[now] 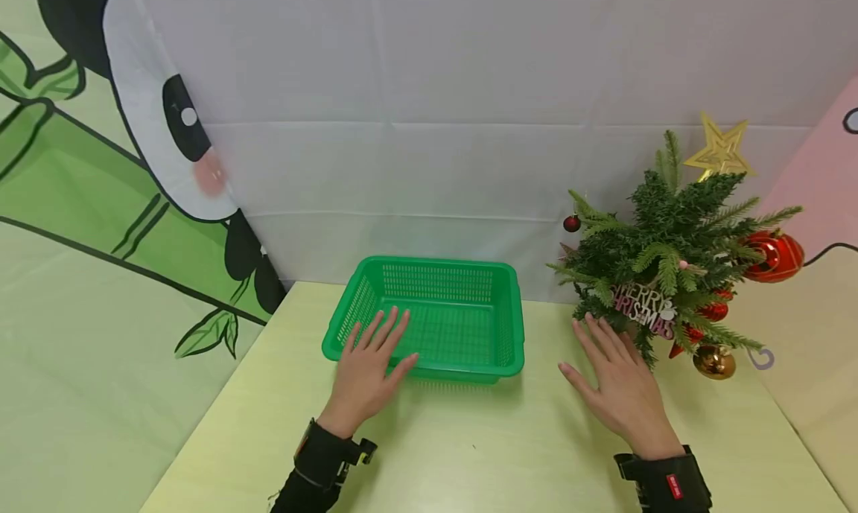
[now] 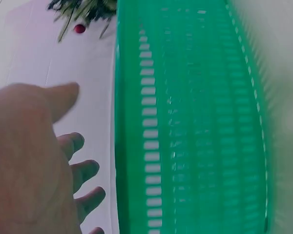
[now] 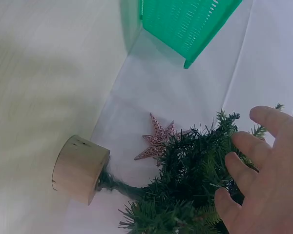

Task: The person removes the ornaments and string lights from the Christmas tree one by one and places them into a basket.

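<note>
My left hand [image 1: 365, 371] hovers with spread fingers over the near left corner of a green plastic basket [image 1: 442, 373]. Nothing lies in that basket, and its slotted wall fills much of the left wrist view. On the right, my right hand [image 1: 622, 383] is spread beside a small decorated Christmas tree [image 1: 660, 237], its fingertips close to the lower branches. A gold star [image 1: 720, 148] tops the tree, and a "Merry Christmas" sign [image 1: 645, 310] hangs low on its front. The right wrist view shows the wooden base [image 3: 78, 168] and a pink glittery star [image 3: 158, 139].
Both stand on a pale wooden table [image 1: 469, 453], near its back edge. Behind hangs a white cloth [image 1: 436, 126] with a panda and bamboo print at left. Red baubles [image 1: 774, 256] and a gold bauble [image 1: 714, 362] stick out on the tree's right side.
</note>
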{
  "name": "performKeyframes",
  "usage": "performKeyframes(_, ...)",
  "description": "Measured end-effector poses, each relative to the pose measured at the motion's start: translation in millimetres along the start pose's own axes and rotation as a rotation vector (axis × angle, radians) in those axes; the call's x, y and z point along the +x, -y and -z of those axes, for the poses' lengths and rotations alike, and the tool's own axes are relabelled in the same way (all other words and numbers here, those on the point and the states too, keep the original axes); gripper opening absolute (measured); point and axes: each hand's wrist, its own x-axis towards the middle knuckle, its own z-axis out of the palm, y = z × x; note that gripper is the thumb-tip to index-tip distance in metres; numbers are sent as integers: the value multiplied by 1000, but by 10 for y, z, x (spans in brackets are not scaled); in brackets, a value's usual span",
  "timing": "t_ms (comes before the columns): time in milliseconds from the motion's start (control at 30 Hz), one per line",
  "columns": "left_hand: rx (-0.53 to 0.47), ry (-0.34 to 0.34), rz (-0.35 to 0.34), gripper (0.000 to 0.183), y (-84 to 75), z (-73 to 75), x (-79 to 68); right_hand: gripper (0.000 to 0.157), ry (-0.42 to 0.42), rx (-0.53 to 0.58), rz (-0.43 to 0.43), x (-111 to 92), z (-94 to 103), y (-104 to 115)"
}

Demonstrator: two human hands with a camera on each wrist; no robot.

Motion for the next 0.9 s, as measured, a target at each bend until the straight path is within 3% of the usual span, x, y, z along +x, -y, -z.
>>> performKeyframes(133, 5, -69, 46, 70, 180, 44, 19, 77, -4, 1, 1, -2, -6, 1)
performKeyframes(267, -37, -130, 161, 64, 401, 83, 12, 75, -6, 5, -4, 5, -14, 0)
performKeyframes(433, -153, -84, 357, 61, 618, 71, -14, 64, -62, 39, -18, 20, -9, 33)
performKeyframes(533, -244, -31, 420, 62, 685, 41, -14, 43, -223, 122, 7, 19, 30, 63)
performKeyframes(667, -353, 4, 476, 63, 717, 10, -4, 1, -590, 294, 60, 17, 164, 93)
performKeyframes(800, -415, 29, 525, 64, 729, 4, 2, 20, -914, 432, -12, 20, 356, 101)
performKeyframes(900, -441, 46, 533, 62, 740, 5, 4, 23, -1007, 471, -119, 16, 501, 107)
